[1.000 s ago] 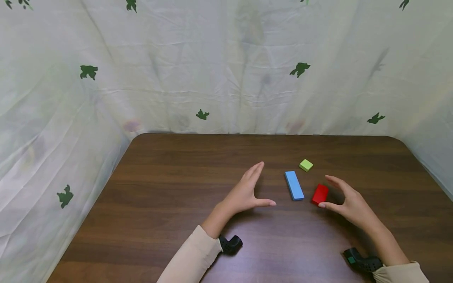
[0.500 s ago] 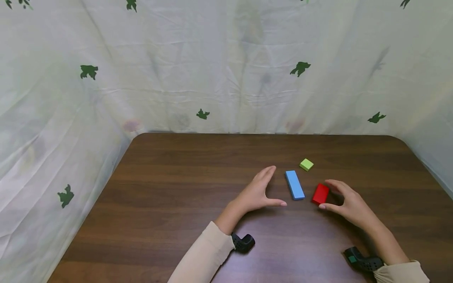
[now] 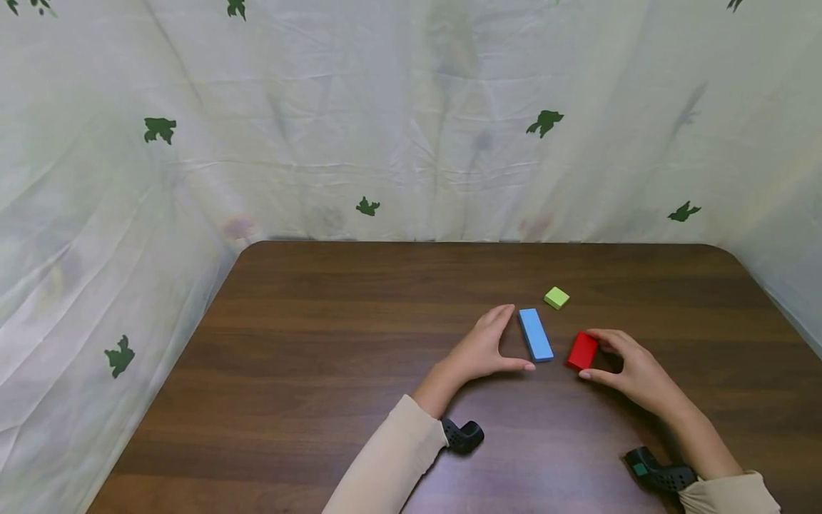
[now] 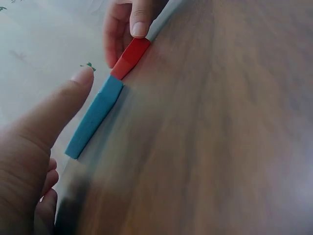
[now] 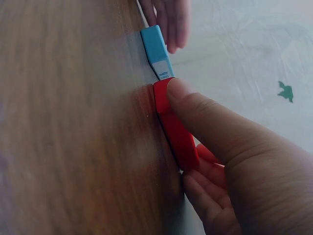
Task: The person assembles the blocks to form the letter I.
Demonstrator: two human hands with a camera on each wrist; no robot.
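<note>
On the brown table lie a long blue block (image 3: 536, 335), a red block (image 3: 581, 351) and a small lime-green block (image 3: 556, 298). My left hand (image 3: 477, 350) is just left of the blue block, thumb and fingers spread apart; its thumb tip is right by the block's near end. The right hand (image 3: 636, 368) pinches the red block, thumb at the near end and fingers at the far end. In the right wrist view, the thumb (image 5: 205, 112) lies against the red block's side, and the blue block (image 5: 155, 44) shows a white label (image 5: 163, 69) on its end.
The wooden table (image 3: 308, 321) reaches back to a pale cloth curtain (image 3: 411, 128) with green leaf-like patches. Black wrist devices (image 3: 464, 437) sit on both forearms. The green block lies behind the blue one, away from both hands.
My left hand has moved right, up to the blue block, still spread. The right hand's fingers have drawn in onto the red block. The blocks stay in place.
</note>
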